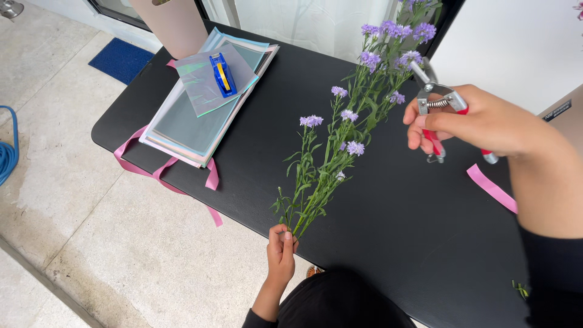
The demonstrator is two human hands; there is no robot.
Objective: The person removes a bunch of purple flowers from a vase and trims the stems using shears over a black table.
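Observation:
My left hand (281, 248) pinches the lower stem ends of a bunch of purple flowers (340, 130) at the near edge of the black table (388, 225). The green stems slant up and to the right, with blooms reaching the far side. My right hand (480, 121) grips red-handled pruning shears (438, 106) beside the flower heads. The metal blades point up toward the top blooms and appear closed.
A stack of coloured wrapping sheets (194, 115) lies at the table's left, with a blue tape dispenser (222, 74) on top. Pink ribbon (161, 170) hangs off the left edge; another pink strip (492, 188) lies at right. A pale vase (173, 24) stands behind the sheets.

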